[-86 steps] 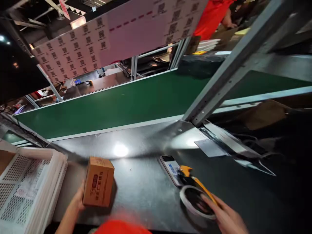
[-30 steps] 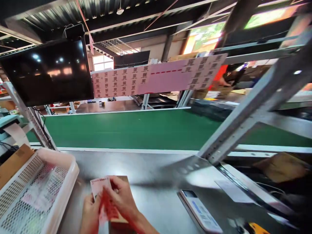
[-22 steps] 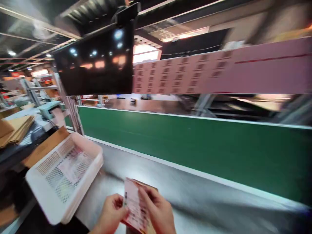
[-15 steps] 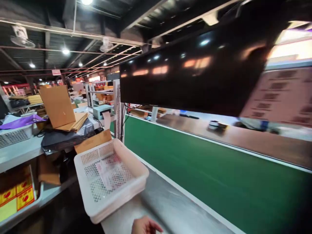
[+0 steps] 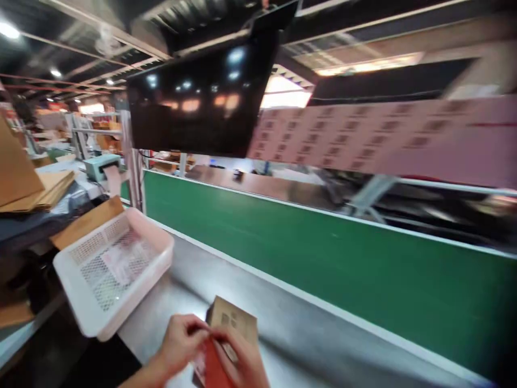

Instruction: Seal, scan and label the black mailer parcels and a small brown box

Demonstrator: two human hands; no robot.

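Note:
My left hand (image 5: 181,340) and my right hand (image 5: 242,360) meet at the bottom centre, fingers closed in pinches close to each other. Between them is a flat red packet (image 5: 216,366), with a pale, partly clear patch on its left side; its lower end is cut off by the frame. Both hands seem to grip its upper edge, though motion smears the fingertips. Just behind my right hand is a small brown cardboard box (image 5: 238,317) with dark printing on top, partly covered by that hand. I cannot tell whether the hand touches the box.
A white perforated basket (image 5: 97,318) holding clear plastic and paper sits left on the metal bench (image 5: 189,285). Beyond the bench runs a green conveyor belt (image 5: 323,248). A black screen (image 5: 194,108) and a pink sheet of printed codes (image 5: 363,134) hang above. Cardboard (image 5: 52,188) lies at left.
The view has swung right, so the basket and screen sit farther left. Earlier one hand showed at the bottom edge; now both hands, the red packet and the cardboard box are in view.

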